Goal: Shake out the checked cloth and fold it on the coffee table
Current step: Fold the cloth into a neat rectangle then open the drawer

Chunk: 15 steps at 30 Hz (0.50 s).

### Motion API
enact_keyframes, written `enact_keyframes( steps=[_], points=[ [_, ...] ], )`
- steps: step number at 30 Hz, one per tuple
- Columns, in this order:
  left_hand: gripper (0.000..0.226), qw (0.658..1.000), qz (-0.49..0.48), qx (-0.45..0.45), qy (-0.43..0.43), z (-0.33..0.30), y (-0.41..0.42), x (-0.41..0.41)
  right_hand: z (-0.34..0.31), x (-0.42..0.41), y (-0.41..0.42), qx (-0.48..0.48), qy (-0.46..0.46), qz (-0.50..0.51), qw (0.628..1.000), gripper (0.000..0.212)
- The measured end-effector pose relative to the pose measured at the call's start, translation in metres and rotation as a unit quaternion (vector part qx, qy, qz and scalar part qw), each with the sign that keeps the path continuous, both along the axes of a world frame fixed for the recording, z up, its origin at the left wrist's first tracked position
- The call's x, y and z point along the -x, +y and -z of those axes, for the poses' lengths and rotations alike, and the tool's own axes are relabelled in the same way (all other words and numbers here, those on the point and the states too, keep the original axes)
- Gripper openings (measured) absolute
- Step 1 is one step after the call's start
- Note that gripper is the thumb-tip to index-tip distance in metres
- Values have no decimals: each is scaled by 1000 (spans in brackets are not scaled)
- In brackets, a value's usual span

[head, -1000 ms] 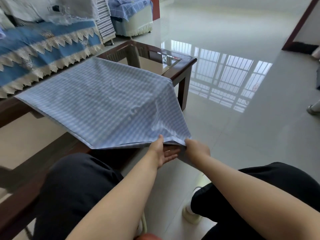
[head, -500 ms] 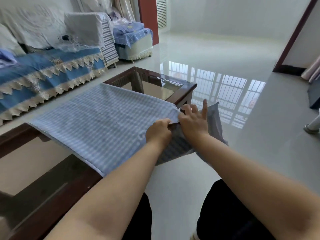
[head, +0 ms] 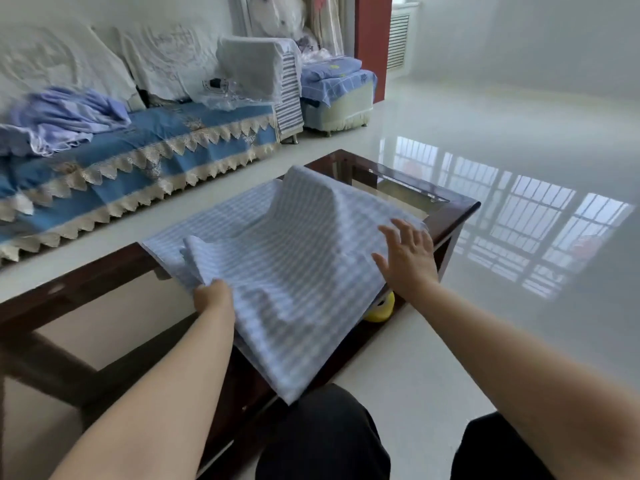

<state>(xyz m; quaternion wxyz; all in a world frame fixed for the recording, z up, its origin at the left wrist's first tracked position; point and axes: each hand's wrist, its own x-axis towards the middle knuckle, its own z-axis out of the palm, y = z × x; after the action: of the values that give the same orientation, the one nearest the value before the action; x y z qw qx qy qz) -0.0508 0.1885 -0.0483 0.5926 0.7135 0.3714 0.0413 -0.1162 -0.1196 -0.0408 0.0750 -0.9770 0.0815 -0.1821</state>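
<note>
Checked cloth [head: 294, 258] lies doubled on the tabletop [head: 453, 216]; left hand [head: 213, 299] pinches its near-left edge to anchor it, while right hand [head: 408, 258], fingers spread, flattens it.

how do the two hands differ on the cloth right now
The left hand is closed, pinching the cloth at its near left edge; the right hand is open with fingers spread. The left hand sits nearer the person; the right hand reaches further, by the cloth's right edge. Whether the right hand presses the cloth or hovers just over it, I cannot tell. Both are bare and palm-down over the coffee table.
</note>
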Motion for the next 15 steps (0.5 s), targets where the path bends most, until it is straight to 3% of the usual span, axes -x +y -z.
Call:
enact_keyframes(
  steps=[3, 5, 9, 15],
  points=[
    [55, 997, -18, 76, 20, 12, 16, 5, 14, -20, -4, -185, 193, 78, 960, 57],
    [54, 995, -13, 95, 14, 19, 17, 8, 23, -26, -5, -258, 202, 95, 940, 56],
    [48, 996, -13, 88, 19, 36, 0, 30, 22, -44, -18, -242, 172, 142, 944, 59],
    [63, 999, 4, 45, -1, 36, -40, 90, 18, -87, -49, -256, 182, 162, 935, 68]
  ],
)
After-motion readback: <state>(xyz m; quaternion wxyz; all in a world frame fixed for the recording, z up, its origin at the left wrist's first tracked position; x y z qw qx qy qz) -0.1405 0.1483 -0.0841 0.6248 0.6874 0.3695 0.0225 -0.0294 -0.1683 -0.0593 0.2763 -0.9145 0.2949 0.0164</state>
